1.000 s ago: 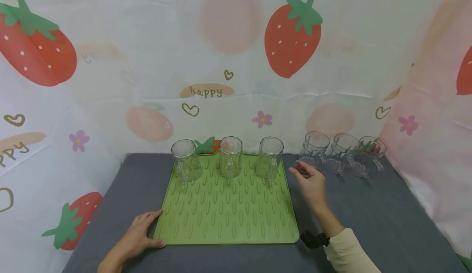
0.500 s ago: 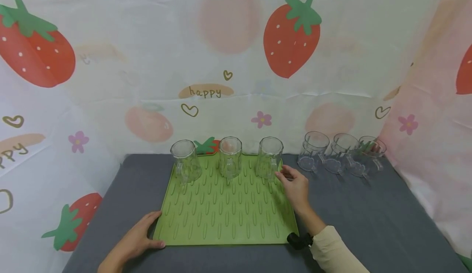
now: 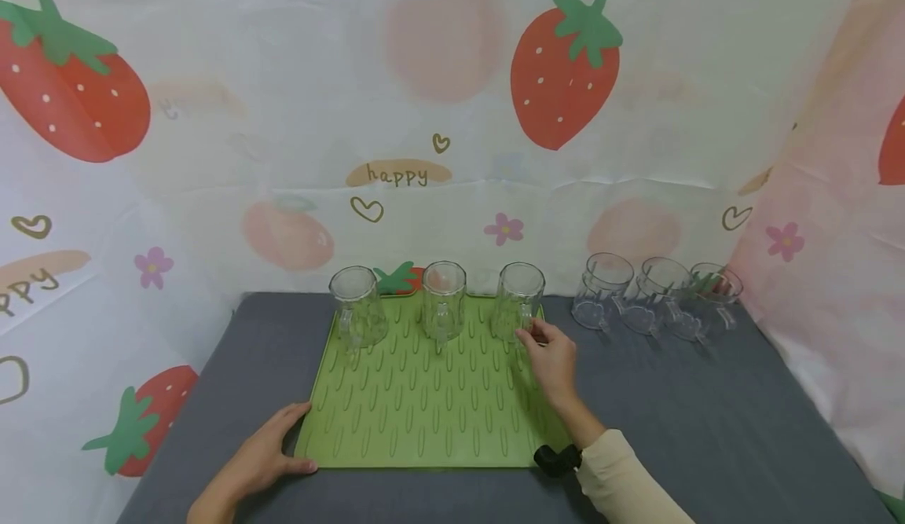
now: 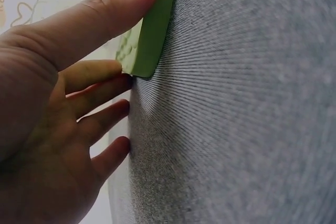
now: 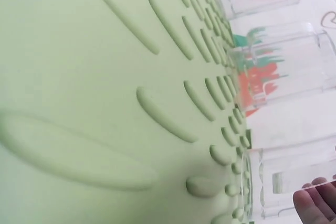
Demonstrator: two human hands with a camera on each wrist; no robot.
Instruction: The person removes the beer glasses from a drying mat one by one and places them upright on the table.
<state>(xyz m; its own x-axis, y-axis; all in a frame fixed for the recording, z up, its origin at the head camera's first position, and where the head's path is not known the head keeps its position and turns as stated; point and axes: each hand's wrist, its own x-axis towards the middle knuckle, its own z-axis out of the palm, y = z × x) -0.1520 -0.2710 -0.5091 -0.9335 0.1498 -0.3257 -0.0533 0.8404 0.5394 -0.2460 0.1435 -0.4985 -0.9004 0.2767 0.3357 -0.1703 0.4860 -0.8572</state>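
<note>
A green ridged drying mat (image 3: 438, 398) lies on the table. Across its far part stand three clear glass mugs, a left one (image 3: 358, 308), a middle one (image 3: 444, 300) and a right one (image 3: 511, 304). My right hand (image 3: 554, 363) has its thumb and fingertips at the handle of the right mug, pinching it; the right wrist view catches only some fingers (image 5: 315, 203) beside the glass. At the mat's near left corner my left hand (image 3: 261, 449) rests with thumb (image 4: 105, 17) against the front edge and straight fingers along the left edge.
Three more clear glass mugs (image 3: 602, 292) stand close together on the grey tablecloth (image 3: 679, 414) at the back right. A strawberry-print curtain (image 3: 452, 115) hangs right behind the table. A black wrist strap (image 3: 558, 459) is on my right wrist.
My right hand has moved left, from beside the mugs at the back right to the handle of the right mug on the mat. The left hand has stayed at the mat's corner.
</note>
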